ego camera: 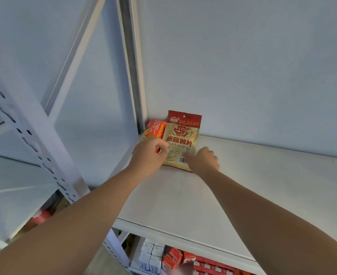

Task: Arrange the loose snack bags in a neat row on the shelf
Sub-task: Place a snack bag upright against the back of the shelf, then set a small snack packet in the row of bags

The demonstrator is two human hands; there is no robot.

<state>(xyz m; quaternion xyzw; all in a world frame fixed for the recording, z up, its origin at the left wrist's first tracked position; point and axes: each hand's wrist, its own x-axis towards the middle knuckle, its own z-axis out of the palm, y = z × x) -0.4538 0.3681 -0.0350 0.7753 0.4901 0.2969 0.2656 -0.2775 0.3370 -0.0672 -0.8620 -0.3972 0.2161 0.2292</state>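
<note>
While the white shelf board spreads open toward the right and the front lip, its back edge meets the wall and its left end stops at an upright post. Against that wall leans the red-and-beige MAJIANG chip bag, standing upright. An orange snack bag is wedged just beside it in the corner. The left grip pinches the chip bag's left edge. The right grip curls round its lower right corner.
</note>
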